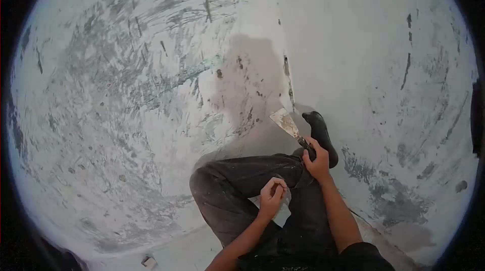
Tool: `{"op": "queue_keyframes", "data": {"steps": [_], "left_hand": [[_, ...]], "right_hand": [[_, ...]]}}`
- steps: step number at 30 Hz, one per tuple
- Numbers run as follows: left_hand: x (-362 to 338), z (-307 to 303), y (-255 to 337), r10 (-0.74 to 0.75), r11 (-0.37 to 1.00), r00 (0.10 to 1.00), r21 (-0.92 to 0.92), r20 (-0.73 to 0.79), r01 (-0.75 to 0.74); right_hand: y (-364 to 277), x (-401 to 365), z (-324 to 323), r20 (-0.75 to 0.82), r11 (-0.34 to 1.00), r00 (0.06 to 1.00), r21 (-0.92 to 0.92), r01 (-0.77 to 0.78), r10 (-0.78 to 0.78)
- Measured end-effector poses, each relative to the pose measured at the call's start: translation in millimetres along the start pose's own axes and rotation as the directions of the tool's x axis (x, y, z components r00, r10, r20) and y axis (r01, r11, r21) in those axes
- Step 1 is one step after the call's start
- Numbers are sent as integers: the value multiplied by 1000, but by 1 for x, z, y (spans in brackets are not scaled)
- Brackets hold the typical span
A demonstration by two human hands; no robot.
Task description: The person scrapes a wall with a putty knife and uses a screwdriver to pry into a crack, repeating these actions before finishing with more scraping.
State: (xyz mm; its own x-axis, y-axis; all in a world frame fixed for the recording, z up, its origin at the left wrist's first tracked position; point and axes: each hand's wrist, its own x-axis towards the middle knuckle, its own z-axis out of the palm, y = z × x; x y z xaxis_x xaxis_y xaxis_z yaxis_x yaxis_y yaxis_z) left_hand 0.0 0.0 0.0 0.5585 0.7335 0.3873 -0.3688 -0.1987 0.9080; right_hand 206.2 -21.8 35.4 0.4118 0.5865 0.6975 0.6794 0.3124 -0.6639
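Note:
My right hand [317, 161] is wrapped round the dark handle of a putty knife [286, 122]. Its flat blade is smeared with pale residue and points up and to the left, toward the wall's lower corner. Over my lap, my left hand [273, 196] is closed with its fingers curled in. Whatever lies inside those fingers, if anything, is too small or hidden to name. The patchy wall surface [151, 94] fills the left side, rough with grey scrapes and dark pits, and the blade stands in front of its right part.
A smoother pale wall [343, 33] meets the patchy one at a chipped corner seam [287, 71]. My bent legs in dark trousers [237, 175] are below, with a black shoe [319, 132] by the corner. A small pale block [149, 262] lies at bottom left.

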Motion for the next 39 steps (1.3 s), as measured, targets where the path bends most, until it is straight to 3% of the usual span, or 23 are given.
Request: {"op": "queue_keyframes", "data": {"steps": [2,6,12,14,19,23,27,31,33,37,39], "left_hand": [[0,10,-3,7,998,1000,-55,1,-7],[-2,0,8,34,998,999,-56,13,-33],[-2,-3,4,-2,1000,1000,28,-13,2],[-2,-2,6,-29,1000,1000,-7,1,29],[-1,-4,-2,31,999,999,-28,12,-30],[-2,-3,1,51,999,999,-17,6,-51],[-3,-4,2,-24,999,1000,-23,2,24],[-3,-3,3,-12,999,1000,-41,7,12],[-3,-4,6,-23,999,999,-27,31,24],[-4,-3,4,1,999,1000,-41,9,-1],[-3,-5,4,-67,997,998,-30,19,67]], "right_hand": [[5,1,-6,-30,998,998,-6,63,-63],[-2,-2,6,-23,1000,1000,0,20,-20],[5,-1,10,-54,989,988,-47,142,-145],[0,-2,8,-11,999,1000,-34,13,-14],[0,-2,6,1,994,998,-87,63,-63],[0,-1,10,25,1000,999,-13,-28,29],[12,-3,13,-43,988,993,-107,108,-113],[-7,0,10,-14,1000,1000,16,-18,18],[8,-1,13,-57,993,995,-84,79,-84],[10,0,15,-77,995,992,-16,100,-101],[11,0,16,-109,987,981,-30,159,-161]]}}
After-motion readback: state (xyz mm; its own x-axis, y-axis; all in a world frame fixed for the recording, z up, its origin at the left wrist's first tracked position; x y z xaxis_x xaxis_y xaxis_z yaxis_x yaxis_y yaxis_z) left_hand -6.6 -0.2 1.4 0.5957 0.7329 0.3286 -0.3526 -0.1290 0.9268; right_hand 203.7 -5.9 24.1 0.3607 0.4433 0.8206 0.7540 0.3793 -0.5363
